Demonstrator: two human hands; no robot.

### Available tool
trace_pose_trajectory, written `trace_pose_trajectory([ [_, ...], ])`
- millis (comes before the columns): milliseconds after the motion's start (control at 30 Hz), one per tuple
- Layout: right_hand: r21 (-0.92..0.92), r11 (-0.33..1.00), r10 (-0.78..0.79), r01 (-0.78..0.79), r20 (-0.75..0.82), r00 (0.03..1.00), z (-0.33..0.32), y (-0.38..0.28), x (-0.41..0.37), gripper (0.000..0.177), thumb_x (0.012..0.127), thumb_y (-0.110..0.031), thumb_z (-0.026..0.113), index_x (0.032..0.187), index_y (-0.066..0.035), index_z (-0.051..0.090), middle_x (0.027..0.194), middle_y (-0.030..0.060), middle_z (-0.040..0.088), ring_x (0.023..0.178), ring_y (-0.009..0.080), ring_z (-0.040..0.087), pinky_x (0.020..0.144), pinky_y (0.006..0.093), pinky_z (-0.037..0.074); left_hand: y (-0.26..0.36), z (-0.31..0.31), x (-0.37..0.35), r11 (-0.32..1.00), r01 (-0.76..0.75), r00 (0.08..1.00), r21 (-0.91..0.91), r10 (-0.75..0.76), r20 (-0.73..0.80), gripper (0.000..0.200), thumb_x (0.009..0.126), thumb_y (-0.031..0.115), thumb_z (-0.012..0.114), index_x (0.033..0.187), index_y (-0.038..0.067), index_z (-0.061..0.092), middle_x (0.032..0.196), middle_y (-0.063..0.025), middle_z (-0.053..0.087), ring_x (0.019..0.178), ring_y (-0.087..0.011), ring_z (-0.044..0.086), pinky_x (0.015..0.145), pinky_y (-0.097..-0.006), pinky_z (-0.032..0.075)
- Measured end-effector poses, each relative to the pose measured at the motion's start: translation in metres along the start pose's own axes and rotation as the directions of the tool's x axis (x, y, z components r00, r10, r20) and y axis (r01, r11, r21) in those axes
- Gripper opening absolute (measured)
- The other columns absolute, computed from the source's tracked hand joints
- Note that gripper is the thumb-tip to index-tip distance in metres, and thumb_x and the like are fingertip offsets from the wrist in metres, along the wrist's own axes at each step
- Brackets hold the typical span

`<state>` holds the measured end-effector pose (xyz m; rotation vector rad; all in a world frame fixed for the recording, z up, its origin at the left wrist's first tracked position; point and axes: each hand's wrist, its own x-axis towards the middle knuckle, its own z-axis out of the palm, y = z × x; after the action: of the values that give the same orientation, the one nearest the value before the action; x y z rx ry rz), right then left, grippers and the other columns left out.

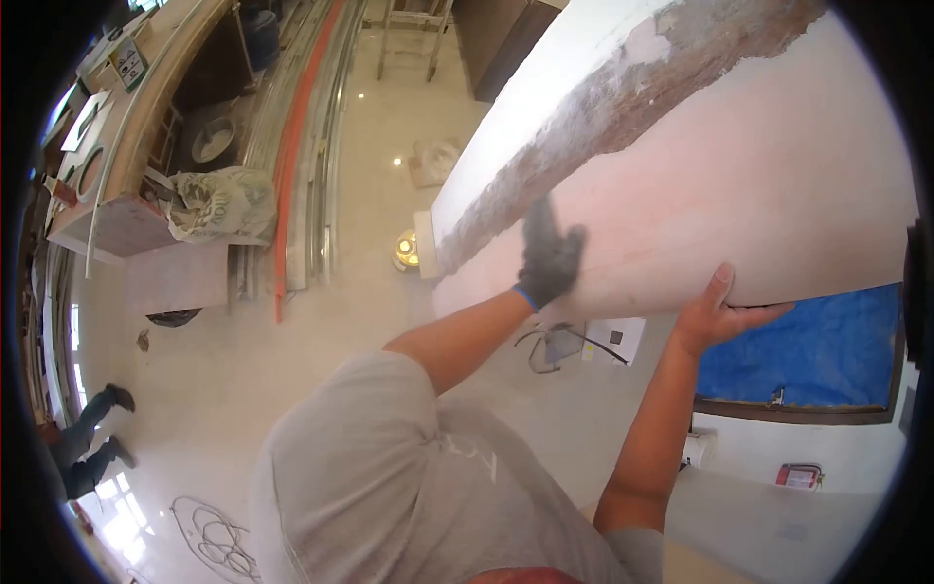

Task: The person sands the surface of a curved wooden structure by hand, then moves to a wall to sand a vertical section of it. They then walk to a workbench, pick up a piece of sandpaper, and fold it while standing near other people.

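Note:
In a dark grey glove with a blue cuff, my left hand (pixel 552 255) lies flat on the face of a large pale pink plastered surface (pixel 759 175). Its fingers point up and are smeared by motion, with the thumb apart. Above it runs a rough grey-brown bare strip (pixel 603 122), bordered by white (pixel 545 83). Bare and spread, my right hand (pixel 715 316) rests at the lower edge of the pink surface. Its thumb presses on the face and a finger stretches along the edge; the other fingers are partly hidden.
Long metal channels (pixel 326 146) and an orange-red strip (pixel 297 146) lie on the shiny floor at left, beside a wooden counter (pixel 126 229) with a plastic bag (pixel 229 204). A lit round lamp (pixel 407 248), coiled cable (pixel 214 540), blue sheeting (pixel 808 355) and another person's legs (pixel 88 443) also show.

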<state>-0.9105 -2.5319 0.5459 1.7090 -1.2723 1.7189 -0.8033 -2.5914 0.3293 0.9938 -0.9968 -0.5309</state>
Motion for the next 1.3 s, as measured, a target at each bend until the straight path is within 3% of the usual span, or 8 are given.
trace_pose_trajectory([
  [133, -0.012, 1.000, -0.023, 0.024, 0.033, 0.999, -0.003, -0.001, 0.001, 0.090, 0.089, -0.032, 0.074, 0.149, 0.004, 0.016, 0.142, 0.0219, 0.037, 0.128, 0.0330, 0.046, 0.106, 0.0452, 0.042, -0.172, 0.029, -0.057, 0.921, 0.334, 0.919, 0.203, -0.366, 0.147, 0.070, 0.097, 0.047, 0.050, 0.140, -0.006, 0.038, 0.141, -0.0368, 0.036, 0.130, -0.0540, 0.036, 0.105, -0.0594, 0.034],
  [300, -0.083, 0.995, -0.062, 0.063, 0.011, 0.998, -0.001, 0.005, -0.001, 0.085, 0.089, -0.033, 0.073, 0.145, 0.003, 0.021, 0.141, 0.0211, 0.038, 0.127, 0.0316, 0.046, 0.105, 0.0443, 0.042, -0.007, 0.005, -0.044, 0.879, 0.446, 0.882, 0.171, -0.463, 0.082, 0.069, 0.100, 0.040, 0.047, 0.141, -0.012, 0.032, 0.143, -0.0368, 0.031, 0.117, -0.0537, 0.043, 0.097, -0.0615, 0.040],
  [500, -0.146, 0.984, -0.099, 0.097, -0.010, 0.995, -0.002, 0.010, -0.001, 0.086, 0.090, -0.033, 0.072, 0.148, 0.002, 0.019, 0.141, 0.0217, 0.037, 0.128, 0.0320, 0.045, 0.106, 0.0445, 0.041, -0.082, -0.004, 0.020, 0.222, -0.574, 0.760, 0.788, -0.213, 0.614, 0.061, 0.093, 0.023, 0.052, 0.141, -0.011, 0.035, 0.134, -0.0373, 0.043, 0.099, -0.0467, 0.053, 0.080, -0.0584, 0.047],
  [600, 0.100, 0.993, -0.070, 0.068, 0.025, 0.997, 0.005, 0.003, 0.001, 0.086, 0.090, -0.033, 0.072, 0.148, 0.002, 0.020, 0.140, 0.0217, 0.039, 0.128, 0.0320, 0.045, 0.106, 0.0447, 0.040, -0.003, 0.002, -0.024, 0.919, 0.241, 0.962, 0.312, -0.267, 0.046, 0.062, 0.097, 0.030, 0.050, 0.138, -0.014, 0.037, 0.134, -0.0388, 0.042, 0.104, -0.0507, 0.053, 0.079, -0.0599, 0.047],
  [767, -0.059, 0.997, -0.047, 0.047, -0.013, 0.999, -0.001, 0.001, -0.004, 0.085, 0.090, -0.035, 0.071, 0.147, 0.002, 0.021, 0.140, 0.0210, 0.039, 0.129, 0.0325, 0.044, 0.109, 0.0462, 0.039, -0.116, 0.017, 0.006, 0.702, -0.187, 0.764, 0.688, -0.336, 0.551, 0.077, 0.098, 0.052, 0.047, 0.138, -0.012, 0.031, 0.135, -0.0383, 0.039, 0.123, -0.0579, 0.043, 0.103, -0.0621, 0.035],
  [900, 0.052, 0.998, -0.027, 0.025, 0.052, 0.998, 0.003, -0.001, 0.004, 0.085, 0.090, -0.036, 0.071, 0.148, 0.002, 0.020, 0.142, 0.0211, 0.038, 0.130, 0.0327, 0.044, 0.109, 0.0455, 0.039, 0.013, 0.005, -0.002, 0.871, 0.442, 0.872, 0.214, -0.473, 0.126, 0.081, 0.095, 0.054, 0.051, 0.139, -0.011, 0.029, 0.138, -0.0406, 0.034, 0.120, -0.0556, 0.045, 0.103, -0.0645, 0.032],
  [1100, 0.011, 0.999, -0.034, 0.034, 0.001, 0.999, 0.002, -0.001, -0.002, 0.090, 0.089, -0.039, 0.072, 0.149, 0.002, 0.019, 0.143, 0.0217, 0.037, 0.130, 0.0335, 0.044, 0.109, 0.0466, 0.040, -0.166, 0.016, 0.015, 0.872, 0.028, 0.858, 0.488, -0.271, 0.436, 0.081, 0.098, 0.051, 0.047, 0.140, -0.015, 0.027, 0.126, -0.0320, 0.046, 0.113, -0.0556, 0.048, 0.097, -0.0599, 0.037],
  [1300, -0.092, 0.991, -0.104, 0.102, -0.009, 0.995, -0.003, 0.015, -0.005, 0.094, 0.089, -0.043, 0.072, 0.149, 0.003, 0.017, 0.143, 0.0215, 0.036, 0.128, 0.0328, 0.046, 0.105, 0.0456, 0.042, -0.068, -0.003, -0.025, 0.897, 0.346, 0.887, 0.276, -0.409, 0.215, 0.080, 0.096, 0.048, 0.053, 0.144, -0.010, 0.027, 0.140, -0.0380, 0.036, 0.117, -0.0547, 0.044, 0.100, -0.0615, 0.034],
])
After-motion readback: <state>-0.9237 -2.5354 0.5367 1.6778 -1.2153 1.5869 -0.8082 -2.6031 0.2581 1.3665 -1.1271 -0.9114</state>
